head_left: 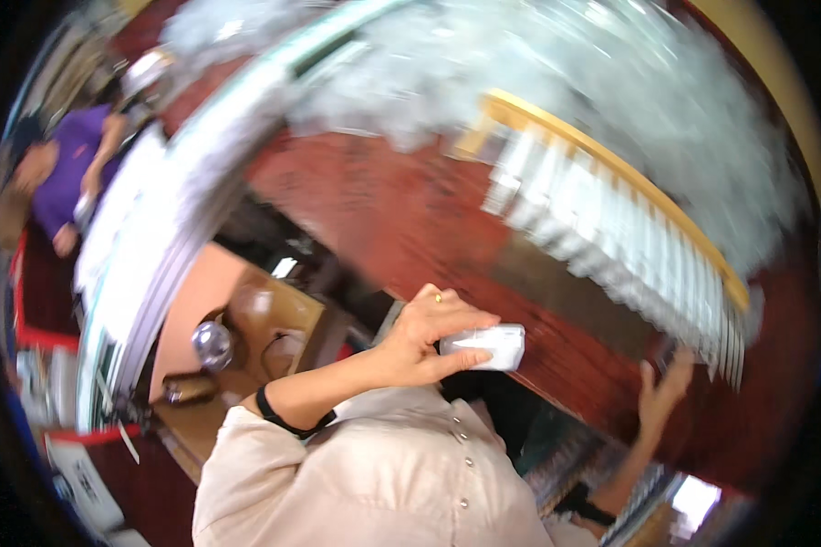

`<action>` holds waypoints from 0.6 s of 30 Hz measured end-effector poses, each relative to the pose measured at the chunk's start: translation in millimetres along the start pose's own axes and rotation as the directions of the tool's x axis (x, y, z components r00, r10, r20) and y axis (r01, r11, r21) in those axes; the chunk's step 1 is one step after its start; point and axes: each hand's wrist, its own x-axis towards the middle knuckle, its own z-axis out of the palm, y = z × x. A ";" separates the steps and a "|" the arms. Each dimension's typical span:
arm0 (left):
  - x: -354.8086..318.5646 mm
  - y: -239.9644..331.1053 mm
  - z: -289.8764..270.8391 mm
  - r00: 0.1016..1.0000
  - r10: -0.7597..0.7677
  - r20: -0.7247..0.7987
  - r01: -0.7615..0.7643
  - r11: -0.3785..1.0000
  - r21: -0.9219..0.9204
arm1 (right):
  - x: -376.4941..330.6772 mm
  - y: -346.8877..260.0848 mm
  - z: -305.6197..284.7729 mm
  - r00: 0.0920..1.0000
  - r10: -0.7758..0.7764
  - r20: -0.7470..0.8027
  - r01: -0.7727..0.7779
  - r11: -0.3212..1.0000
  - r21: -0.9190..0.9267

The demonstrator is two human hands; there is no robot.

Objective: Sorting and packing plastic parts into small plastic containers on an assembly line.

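My left hand (pixel 428 337) holds a small white box-shaped piece (pixel 494 347) between thumb and fingers, just in front of my chest, by the edge of the red table. A gold ring is on one finger. At the right, my right hand (pixel 663 398) lies by the near end of a long row of white flat packets (pixel 611 219). Its thumb stands apart from its fingers. The fingertips are blurred, and I make out nothing held in them. A yellow wooden bar (pixel 616 173) with turned ends runs along the back of the row.
Behind the row, clear plastic bags (pixel 556 64) lie heaped on the red table (pixel 365 187). To the left are a white stack (pixel 178 201) and a wooden drawer (pixel 246 314) with a clear round object (pixel 213 345). A person in purple (pixel 73 164) sits farther left.
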 end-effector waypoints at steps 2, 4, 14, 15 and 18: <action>-20.4 -2.5 -42.7 0.983 0.019 -0.182 -0.001 0.995 0.101 | -3.8 7.1 2.8 0.999 0.050 0.002 -0.050 0.999 -0.008; -63.3 -7.5 -97.2 0.894 0.005 -0.448 0.140 0.947 0.290 | -12.6 20.9 8.7 0.994 0.095 0.053 -0.096 0.995 0.004; -176.9 -51.2 -345.0 0.747 0.242 -0.619 0.605 0.139 0.784 | -9.3 13.7 19.3 0.998 0.054 0.026 -0.055 0.998 0.042; -171.9 -62.8 -343.2 0.753 0.245 -0.611 0.588 0.168 0.792 | -13.0 16.4 13.9 0.995 0.082 0.052 -0.086 0.994 0.066; -155.8 -89.6 -331.1 0.660 -0.140 -0.738 0.751 0.095 0.653 | -32.4 0.5 -13.0 0.987 0.088 -0.136 -0.076 0.993 0.092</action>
